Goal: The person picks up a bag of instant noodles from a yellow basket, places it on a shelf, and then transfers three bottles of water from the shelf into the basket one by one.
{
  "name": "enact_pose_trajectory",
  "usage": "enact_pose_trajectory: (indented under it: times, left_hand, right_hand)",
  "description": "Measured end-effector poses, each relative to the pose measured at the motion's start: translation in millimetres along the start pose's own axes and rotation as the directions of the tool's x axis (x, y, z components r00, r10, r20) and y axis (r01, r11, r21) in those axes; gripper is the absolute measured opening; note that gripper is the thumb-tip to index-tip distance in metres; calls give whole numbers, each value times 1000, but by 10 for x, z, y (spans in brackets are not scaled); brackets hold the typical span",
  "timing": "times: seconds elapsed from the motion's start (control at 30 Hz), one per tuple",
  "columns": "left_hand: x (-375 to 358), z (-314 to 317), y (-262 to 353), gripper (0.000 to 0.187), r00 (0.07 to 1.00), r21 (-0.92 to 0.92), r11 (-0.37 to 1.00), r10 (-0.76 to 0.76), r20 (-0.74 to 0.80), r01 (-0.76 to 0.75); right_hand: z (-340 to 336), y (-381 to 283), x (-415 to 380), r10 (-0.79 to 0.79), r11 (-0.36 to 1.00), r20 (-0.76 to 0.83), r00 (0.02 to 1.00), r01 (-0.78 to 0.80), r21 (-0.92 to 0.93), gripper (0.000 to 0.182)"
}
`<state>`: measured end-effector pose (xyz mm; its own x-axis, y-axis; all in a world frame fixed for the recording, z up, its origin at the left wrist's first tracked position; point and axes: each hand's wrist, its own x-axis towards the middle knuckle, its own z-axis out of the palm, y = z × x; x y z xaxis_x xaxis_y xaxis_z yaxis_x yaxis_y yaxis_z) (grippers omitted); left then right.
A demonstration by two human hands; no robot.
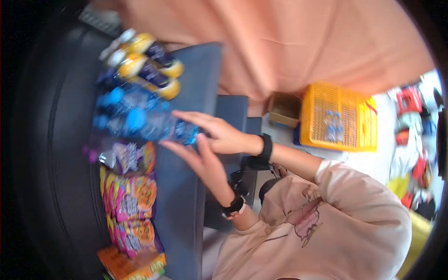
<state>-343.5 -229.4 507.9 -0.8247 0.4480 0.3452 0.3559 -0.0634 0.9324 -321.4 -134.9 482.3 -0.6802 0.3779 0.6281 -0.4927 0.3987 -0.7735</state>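
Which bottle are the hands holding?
The blue-capped water bottle nearest the snack packets; both hands touch its base. The other blue-capped one and the yellow-banded bottles lie untouched.

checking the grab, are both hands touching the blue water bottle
Touching. The head view shows the upper hand and lower hand closing on the blue water bottle.

Peach curtain (289, 42) above — yellow crate (338, 119) on pale floor (373, 158).
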Motion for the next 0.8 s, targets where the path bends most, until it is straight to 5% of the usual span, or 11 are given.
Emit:
enact_pose_trajectory:
  times: [0.07, 0.3, 0.57, 0.67, 0.8]
  left_hand:
    - [43, 85, 15, 81, 993, 6, 993, 119, 14, -119]
    - [-196, 489, 200, 70, 996, 33, 996, 87, -22, -86]
    - [-834, 1415, 171, 69, 971, 4, 1000, -9, 238, 8]
    - [-1187, 1880, 117, 68, 867, -97, 986, -71, 494, 136]
    - [-1696, 2402, -59, 67, 675, 34, 975, -177, 717, 220]
  right_hand:
    - [-58, 67, -25, -1, 999, -6, 1000, 1, 51, 59]
    - [-278, -24, -245, -98, 991, -277, 956, 69, -111, 64]
    - [-1346, -258, -1148, 39, 957, -505, 863, -177, -230, 61]
    - [-1746, -284, -1688, 83, 903, -686, 723, -346, -255, 56]
    - [-2153, -294, -2427, 128, 839, -809, 574, -498, -221, 55]
